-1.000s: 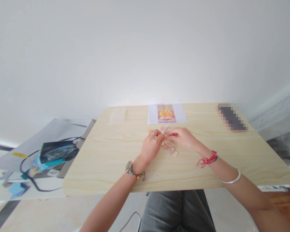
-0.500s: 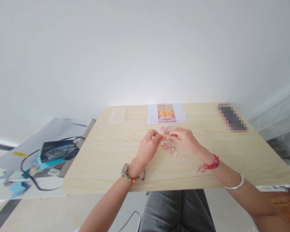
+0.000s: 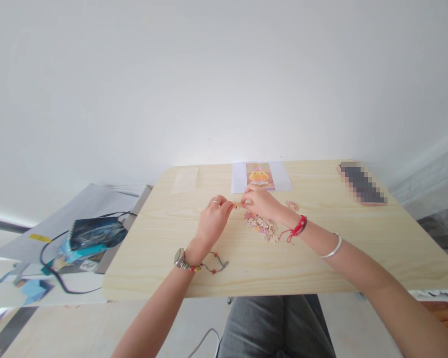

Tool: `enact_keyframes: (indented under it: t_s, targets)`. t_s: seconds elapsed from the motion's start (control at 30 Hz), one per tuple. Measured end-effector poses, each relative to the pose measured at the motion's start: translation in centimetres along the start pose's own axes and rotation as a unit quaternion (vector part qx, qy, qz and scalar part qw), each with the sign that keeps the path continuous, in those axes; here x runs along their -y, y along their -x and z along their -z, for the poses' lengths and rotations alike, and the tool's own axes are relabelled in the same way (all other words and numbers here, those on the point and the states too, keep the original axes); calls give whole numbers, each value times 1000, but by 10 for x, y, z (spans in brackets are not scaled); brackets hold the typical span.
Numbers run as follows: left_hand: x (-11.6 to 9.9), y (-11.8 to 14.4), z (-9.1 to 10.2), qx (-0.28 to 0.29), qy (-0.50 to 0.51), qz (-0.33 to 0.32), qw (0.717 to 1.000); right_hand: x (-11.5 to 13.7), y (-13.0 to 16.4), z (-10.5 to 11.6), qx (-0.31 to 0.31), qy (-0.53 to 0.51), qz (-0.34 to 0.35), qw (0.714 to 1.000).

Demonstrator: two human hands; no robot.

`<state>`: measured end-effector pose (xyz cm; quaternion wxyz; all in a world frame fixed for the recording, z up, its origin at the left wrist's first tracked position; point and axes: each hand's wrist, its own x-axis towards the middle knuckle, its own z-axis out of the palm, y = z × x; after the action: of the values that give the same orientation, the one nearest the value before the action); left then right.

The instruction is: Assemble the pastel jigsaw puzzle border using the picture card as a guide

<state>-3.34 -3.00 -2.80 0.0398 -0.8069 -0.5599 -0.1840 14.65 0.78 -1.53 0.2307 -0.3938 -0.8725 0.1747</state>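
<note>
Between my two hands, just left of the pile, are small orange-yellow jigsaw puzzle pieces (image 3: 237, 205). My left hand (image 3: 213, 219) pinches them from the left with thumb and forefinger. From the right, my right hand (image 3: 260, 203) pinches at the same pieces; whether they are joined I cannot tell. A loose pile of puzzle pieces (image 3: 263, 227) in cream, pink and purple lies below my right hand and is partly covered by it. A smaller group of pieces (image 3: 292, 205) sits right of my right wrist. Behind the hands lies a printed picture (image 3: 259, 175) of a yellow character.
The wooden table (image 3: 153, 248) stands against a white wall. A phone (image 3: 362, 184) rests at its far right, and a pale translucent sheet (image 3: 184, 180) at the far left. Left of the table are papers, a dark pouch (image 3: 97, 232) and a black strap.
Both hands have moved left, off the pile, with the orange-yellow pieces between them. The small group of pieces right of my wrist now shows. The view has shifted slightly.
</note>
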Motion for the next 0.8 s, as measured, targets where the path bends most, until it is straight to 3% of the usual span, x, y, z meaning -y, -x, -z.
enact_keyframes:
  t_s: [0.2, 0.33, 0.43, 0.63, 0.8]
  targets:
    - [12, -11, -12, 81, -8, 58, 995, -2, -23, -12, 66, 86, -2, 994]
    - [12, -9, -12, 102, -8, 71, 992, -5, -12, -2, 38, 79, -12, 996]
    - [8, -3, -8, 81, 2, 73, 994, -10, 13, 10, 1, 37, -33, 999]
    - [-26, 11, -2, 79, 74, -18, 994, -10, 68, 18, 22, 38, -50, 998]
    - [-52, 16, -3, 111, 73, -39, 990, -6, 74, 15, 35, 84, -13, 996]
